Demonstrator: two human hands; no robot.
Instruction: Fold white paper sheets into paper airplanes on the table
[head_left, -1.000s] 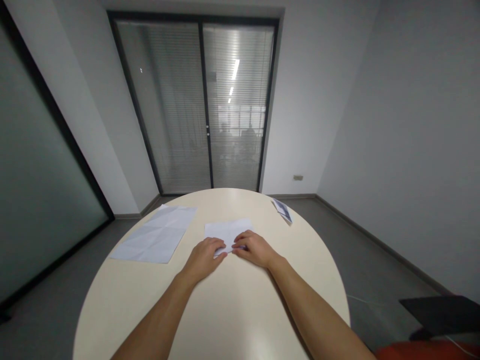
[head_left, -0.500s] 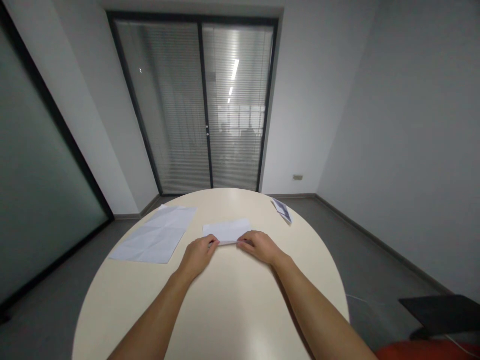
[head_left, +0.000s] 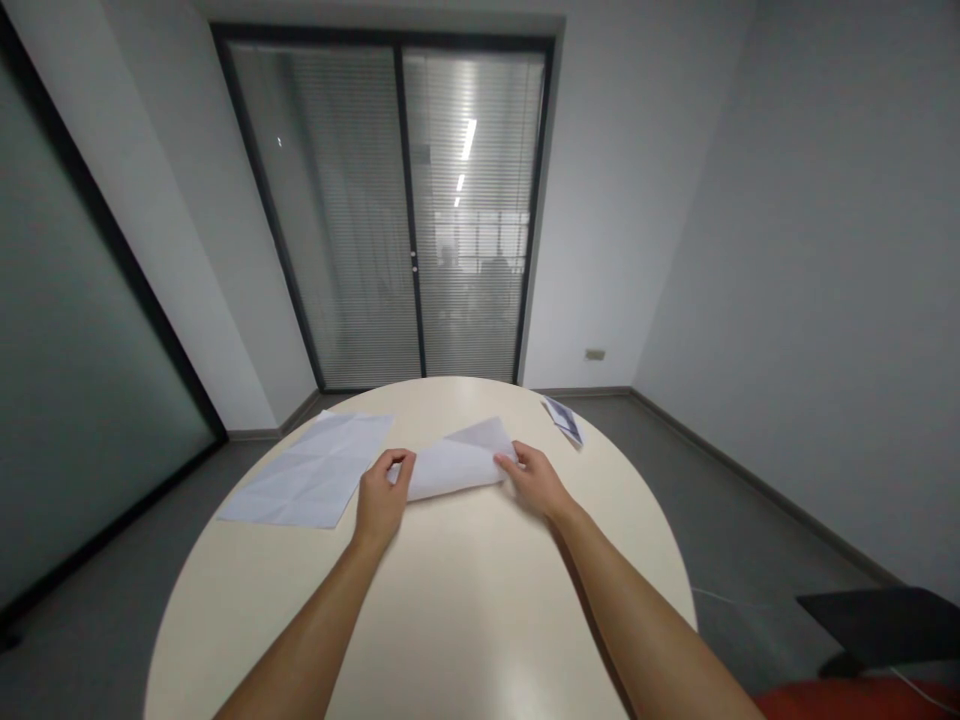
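Note:
A folded white paper sits just above the round cream table, in front of me. My left hand pinches its left end with thumb and fingers curled. My right hand grips its right end, where a flap of the sheet stands up off the table. Both forearms reach in from the near edge.
A creased, unfolded white sheet lies flat on the table's left side. A small folded printed paper rests at the far right rim. Sliding glass doors with blinds are behind the table. A dark object sits low right.
My hands have spread apart from the middle of the folded paper to its two ends. The paper's far flap has risen and it now looks lifted at the right.

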